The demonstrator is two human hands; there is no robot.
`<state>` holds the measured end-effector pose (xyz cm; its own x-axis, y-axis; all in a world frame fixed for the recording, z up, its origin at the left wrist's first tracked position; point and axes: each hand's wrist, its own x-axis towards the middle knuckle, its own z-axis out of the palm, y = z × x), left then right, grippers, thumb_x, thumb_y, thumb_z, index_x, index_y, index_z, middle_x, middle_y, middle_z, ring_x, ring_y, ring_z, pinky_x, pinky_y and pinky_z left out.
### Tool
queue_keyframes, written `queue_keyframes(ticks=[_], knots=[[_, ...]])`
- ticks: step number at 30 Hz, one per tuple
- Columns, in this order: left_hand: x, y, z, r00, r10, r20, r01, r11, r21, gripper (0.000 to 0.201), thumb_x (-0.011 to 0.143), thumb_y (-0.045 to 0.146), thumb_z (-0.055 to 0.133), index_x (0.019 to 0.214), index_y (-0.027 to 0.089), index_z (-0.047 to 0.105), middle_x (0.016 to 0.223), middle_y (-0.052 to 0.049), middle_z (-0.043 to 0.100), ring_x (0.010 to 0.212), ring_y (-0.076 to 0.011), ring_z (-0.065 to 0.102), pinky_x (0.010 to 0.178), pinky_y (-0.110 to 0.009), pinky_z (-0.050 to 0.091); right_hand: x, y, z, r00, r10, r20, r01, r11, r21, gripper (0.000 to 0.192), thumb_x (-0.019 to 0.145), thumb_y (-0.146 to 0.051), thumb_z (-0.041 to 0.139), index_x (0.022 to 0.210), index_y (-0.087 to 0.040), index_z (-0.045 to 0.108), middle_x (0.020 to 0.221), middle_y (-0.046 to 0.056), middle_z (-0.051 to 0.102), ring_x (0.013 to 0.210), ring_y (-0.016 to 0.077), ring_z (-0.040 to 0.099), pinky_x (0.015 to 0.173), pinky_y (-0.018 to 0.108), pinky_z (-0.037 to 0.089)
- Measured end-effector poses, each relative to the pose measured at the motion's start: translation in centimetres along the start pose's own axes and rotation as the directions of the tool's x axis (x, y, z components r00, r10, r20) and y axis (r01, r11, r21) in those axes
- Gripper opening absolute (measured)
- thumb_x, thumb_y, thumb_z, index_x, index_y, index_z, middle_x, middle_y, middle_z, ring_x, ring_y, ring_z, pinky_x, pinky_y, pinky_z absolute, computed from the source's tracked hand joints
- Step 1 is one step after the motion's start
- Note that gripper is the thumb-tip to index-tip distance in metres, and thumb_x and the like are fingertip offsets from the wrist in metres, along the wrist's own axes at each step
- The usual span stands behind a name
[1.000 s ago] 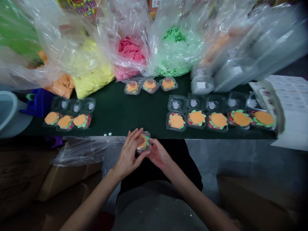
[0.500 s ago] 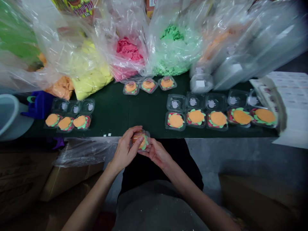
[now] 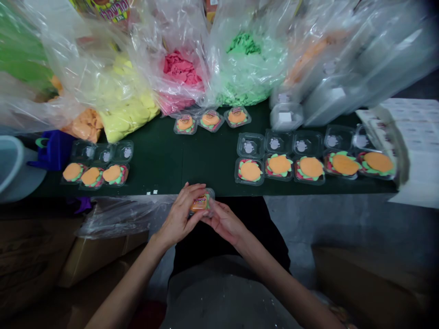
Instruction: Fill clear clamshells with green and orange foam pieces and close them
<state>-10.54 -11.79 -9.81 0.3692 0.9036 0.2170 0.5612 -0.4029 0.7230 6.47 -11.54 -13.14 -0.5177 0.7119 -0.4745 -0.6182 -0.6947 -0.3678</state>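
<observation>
Both hands hold one small clear clamshell box with an orange, green and red burger-shaped piece inside, just below the front edge of the dark green table. My left hand wraps its left side with the thumb on the lid. My right hand supports it from below and the right. The lid looks closed, with a label on top.
Several open filled boxes line the right of the table, three more at the left, three closed ones at the back. Behind stand plastic bags of yellow, pink and green pieces, stacked empty boxes; cardboard boxes below left.
The box has turned in my hands, its labelled lid now facing up under my left thumb. My hands stay in the same place by the table edge.
</observation>
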Motion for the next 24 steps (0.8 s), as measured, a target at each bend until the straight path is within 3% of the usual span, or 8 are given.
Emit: queue_keyframes(ticks=[5, 11, 19, 24], knots=[[-0.5, -0.7, 0.2, 1.000, 0.029, 0.003, -0.029, 0.999, 0.013, 0.044, 0.100, 0.029, 0.060, 0.142, 0.023, 0.047, 0.146, -0.014, 0.056, 0.142, -0.0281, 0.047, 0.125, -0.061, 0.025, 0.1, -0.5, -1.0, 0.995, 0.074, 0.066, -0.078, 0.995, 0.060, 0.020, 0.089, -0.030, 0.075, 0.104, -0.017, 0.076, 0.107, 0.005, 0.080, 0.100, 0.0157, 0.072, 0.104, 0.034, 0.052], [-0.8, -0.9, 0.1, 0.999, 0.023, 0.031, -0.024, 0.999, 0.045, 0.045, 0.100, 0.029, 0.060, 0.143, 0.024, 0.046, 0.148, -0.013, 0.054, 0.146, -0.0290, 0.044, 0.126, -0.061, 0.024, 0.2, -1.0, -1.4, 0.984, 0.159, 0.077, -0.169, 0.975, 0.144, 0.021, 0.097, -0.021, 0.059, 0.111, -0.015, 0.072, 0.110, 0.006, 0.079, 0.102, 0.0142, 0.073, 0.101, 0.030, 0.054], [-1.1, -1.1, -0.1, 0.997, 0.052, 0.056, -0.057, 0.995, 0.084, 0.049, 0.099, 0.027, 0.061, 0.145, 0.023, 0.044, 0.149, -0.014, 0.055, 0.147, -0.0300, 0.043, 0.125, -0.063, 0.025, 0.2, -1.2, -1.3, 0.982, 0.173, 0.074, -0.181, 0.974, 0.133, 0.024, 0.101, -0.028, 0.053, 0.109, -0.017, 0.072, 0.106, 0.005, 0.080, 0.099, 0.0136, 0.073, 0.098, 0.029, 0.054], [-0.9, -0.6, -0.4, 0.997, 0.050, 0.063, -0.056, 0.994, 0.093, 0.049, 0.099, 0.026, 0.062, 0.145, 0.023, 0.045, 0.148, -0.014, 0.055, 0.146, -0.0300, 0.044, 0.124, -0.063, 0.027, 0.1, -1.3, -1.2, 0.985, 0.158, 0.074, -0.165, 0.981, 0.103, 0.025, 0.097, -0.039, 0.063, 0.108, -0.019, 0.073, 0.105, 0.003, 0.079, 0.100, 0.0136, 0.072, 0.097, 0.028, 0.054]])
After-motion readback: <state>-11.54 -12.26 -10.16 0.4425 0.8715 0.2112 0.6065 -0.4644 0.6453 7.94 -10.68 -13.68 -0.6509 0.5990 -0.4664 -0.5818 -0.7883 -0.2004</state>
